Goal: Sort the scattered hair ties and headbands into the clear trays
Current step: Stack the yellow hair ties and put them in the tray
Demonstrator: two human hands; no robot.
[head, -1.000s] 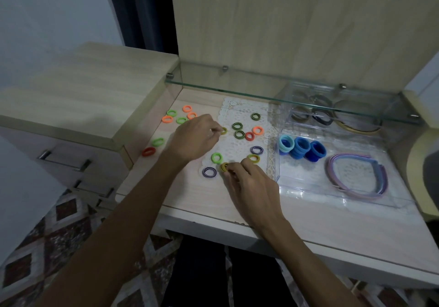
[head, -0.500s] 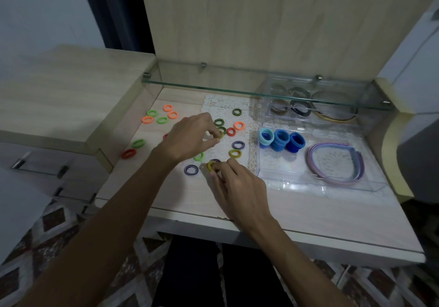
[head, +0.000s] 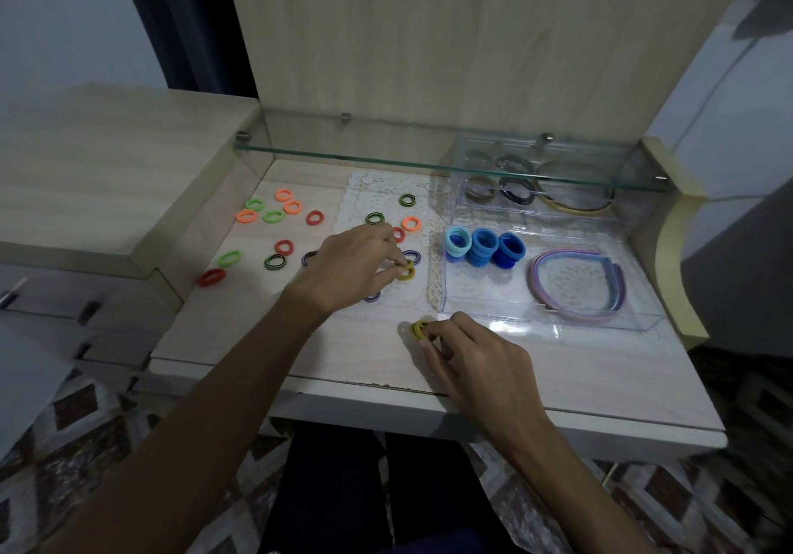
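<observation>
Here, pale wooden desktop (head: 300,352) under glass shelf (head: 429,158); patterned floor (head: 86,425) below.

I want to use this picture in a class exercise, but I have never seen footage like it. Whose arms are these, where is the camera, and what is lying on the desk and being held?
There is no machine: a person wears a camera on the head, looking down at their own arms. The left hand pinches a yellow hair tie on the lace mat. The right hand grips a small stack of yellow ties at the desk's front. Loose orange, green, red and striped ties lie scattered to the left. The near clear tray holds blue ties and pastel headbands. A second tray sits behind, under a glass shelf.
</observation>
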